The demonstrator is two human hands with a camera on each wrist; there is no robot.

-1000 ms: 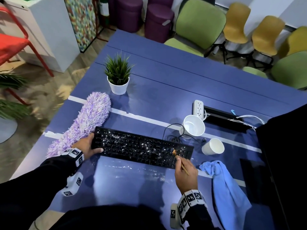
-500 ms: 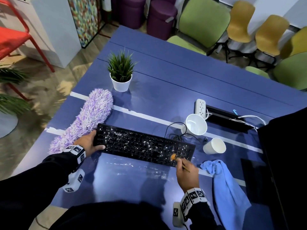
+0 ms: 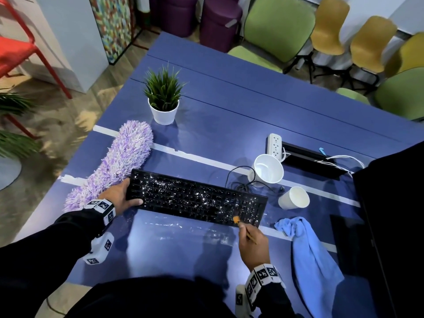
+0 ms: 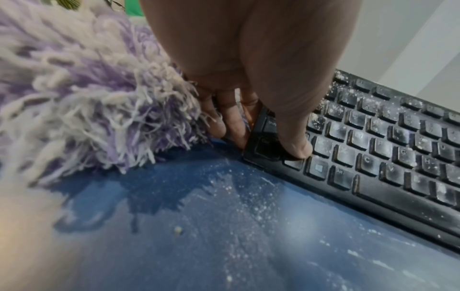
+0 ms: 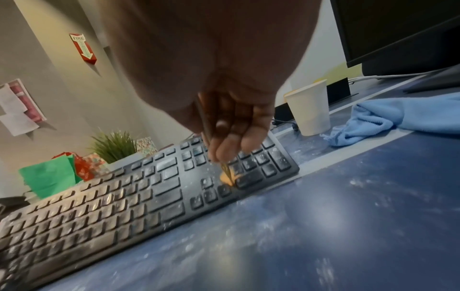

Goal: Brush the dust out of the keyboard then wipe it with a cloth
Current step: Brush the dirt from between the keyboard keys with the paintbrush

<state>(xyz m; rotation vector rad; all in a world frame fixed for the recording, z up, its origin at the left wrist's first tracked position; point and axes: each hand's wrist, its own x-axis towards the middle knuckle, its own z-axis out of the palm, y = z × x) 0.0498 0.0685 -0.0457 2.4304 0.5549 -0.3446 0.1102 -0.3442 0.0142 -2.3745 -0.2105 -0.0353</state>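
Note:
A black keyboard [image 3: 195, 197] [image 4: 378, 149] [image 5: 139, 198] speckled with white dust lies on the blue table [image 3: 229, 115]. My left hand [image 3: 119, 195] [image 4: 251, 126] grips its left end, thumb on the keys and fingers behind the edge. My right hand [image 3: 251, 243] [image 5: 229, 137] pinches a thin brush [image 3: 243, 228] [image 5: 225, 169]; its orange bristles touch the keys near the front edge, left of the number pad. A light blue cloth [image 3: 307, 253] [image 5: 388, 120] lies crumpled to the right of the keyboard.
A purple fluffy duster [image 3: 114, 161] [image 4: 82, 110] lies beside my left hand. Behind the keyboard stand two white paper cups [image 3: 268, 169] [image 3: 293, 198], a power strip [image 3: 274, 144] and a potted plant [image 3: 164, 99]. A dark monitor [image 3: 394, 214] stands at right. Dust streaks the table in front.
The brush tip has swept from the upper keys toward the keyboard's front edge at its right part. My left hand keeps its grip on the left end.

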